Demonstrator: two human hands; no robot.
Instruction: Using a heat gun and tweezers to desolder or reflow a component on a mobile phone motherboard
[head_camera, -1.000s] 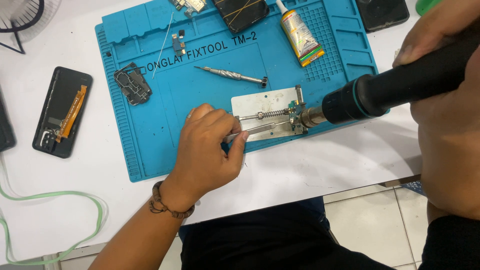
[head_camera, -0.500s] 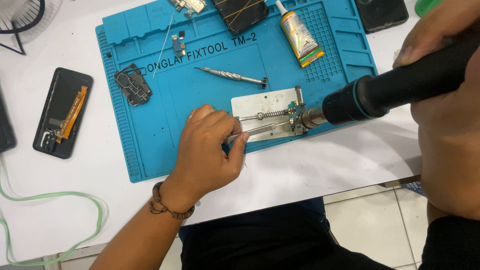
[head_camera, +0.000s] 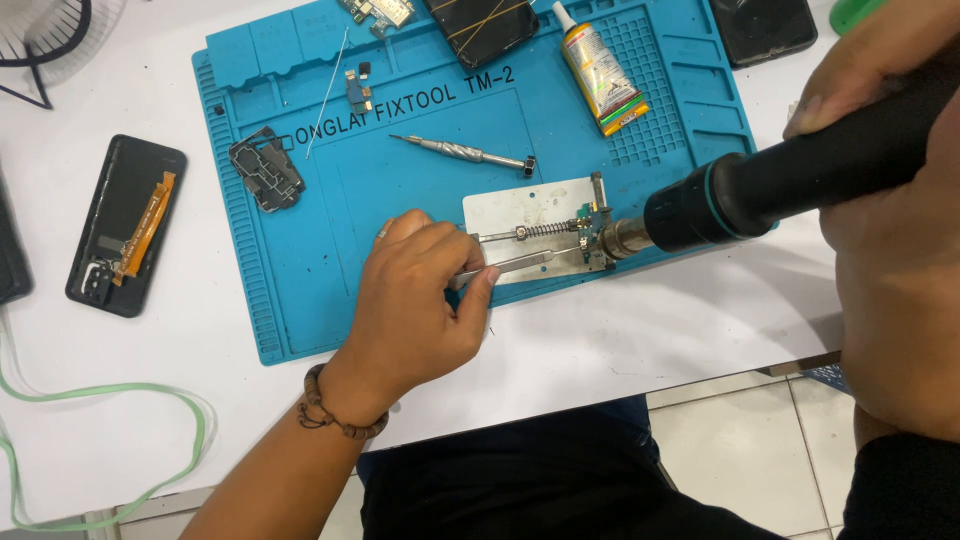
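My left hand pinches metal tweezers whose tips reach a small green circuit board. The board is clamped on a silver metal holder plate with a spring rod, on the blue work mat. My right hand grips a black hot-air tool; its metal nozzle points at the board from the right, almost touching it.
On the mat lie a screwdriver, a glue tube, a black phone frame part and small components. An opened black phone lies left of the mat. A green cable loops at the front left. A fan is at the far left.
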